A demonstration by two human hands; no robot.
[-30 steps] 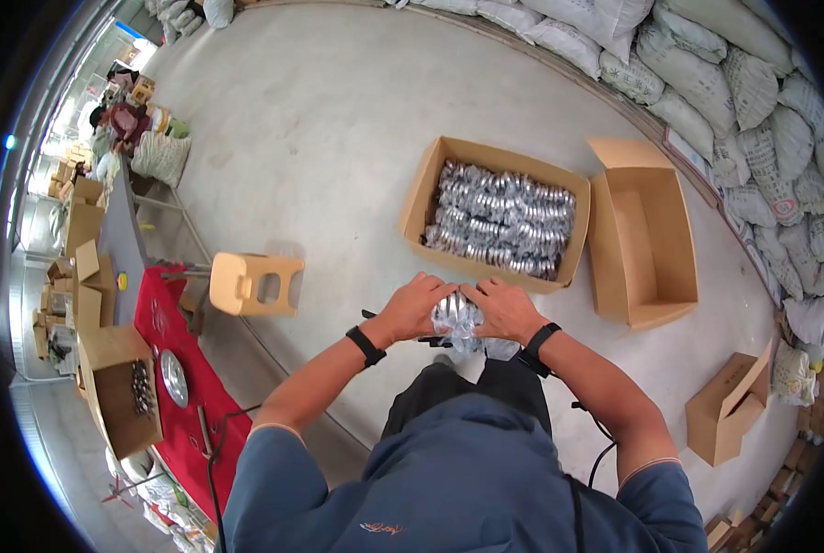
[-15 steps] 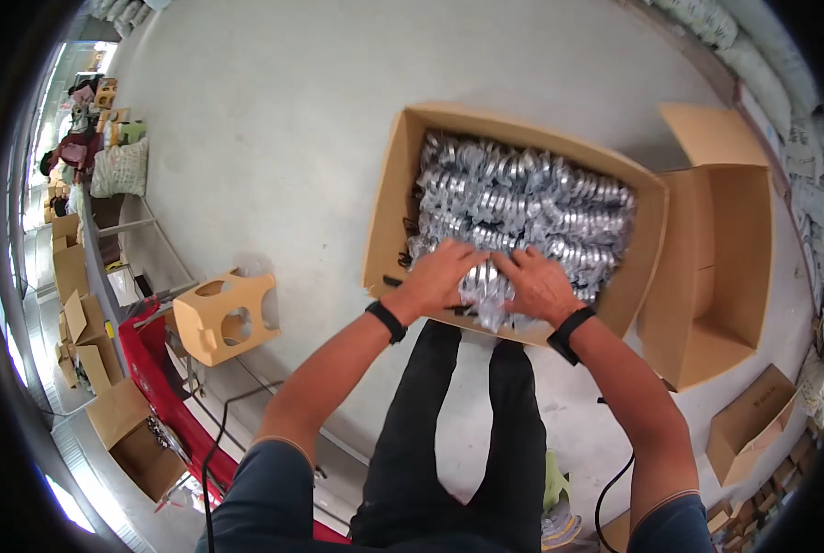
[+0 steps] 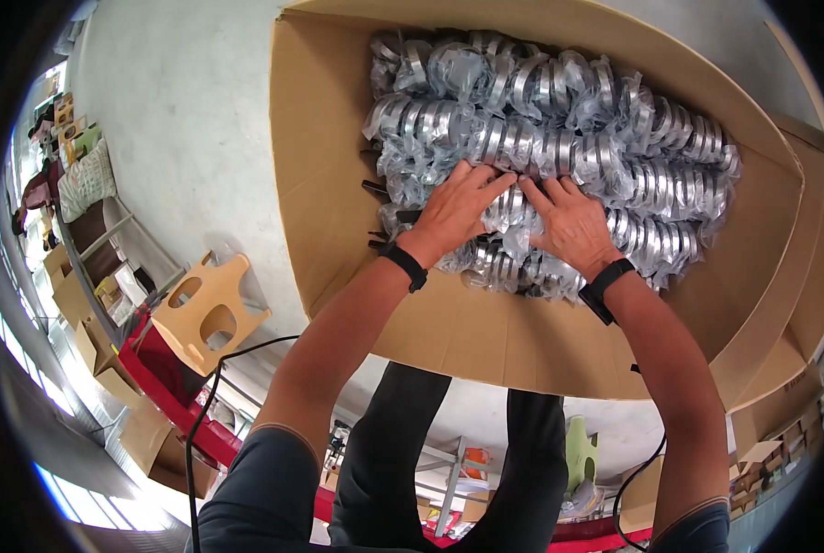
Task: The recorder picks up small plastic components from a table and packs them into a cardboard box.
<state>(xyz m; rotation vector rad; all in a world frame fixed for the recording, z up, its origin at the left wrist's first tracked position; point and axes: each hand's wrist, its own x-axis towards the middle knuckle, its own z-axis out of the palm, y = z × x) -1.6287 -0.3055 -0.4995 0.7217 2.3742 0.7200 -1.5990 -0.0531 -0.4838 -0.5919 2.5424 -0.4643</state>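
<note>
Rows of shiny round metal pieces in clear plastic bags (image 3: 513, 138) lie in a large open cardboard box (image 3: 320, 166) in front of me. Both hands reach over its near wall into the nearer rows. My left hand (image 3: 453, 207) has its fingers bent around the left end of a short run of bagged metal pieces (image 3: 506, 217). At the other end of that run, my right hand (image 3: 570, 224) presses with curled fingers, thumb low on the plastic. The two sets of fingertips nearly meet. Slim black parts (image 3: 375, 189) stick out by the box's left inner side.
Another open cardboard box (image 3: 813, 267) stands against the right side. On the left is a tan stool (image 3: 213, 318) with cut-out holes, near a red-edged bench (image 3: 190, 415). A black cable (image 3: 246, 348) hangs by my left arm. Behind my legs sits a green stool (image 3: 580, 452).
My view has come down closer to the box, which now fills more of it. Both hands have gone with it and stay on the bagged metal pieces in the near rows.
</note>
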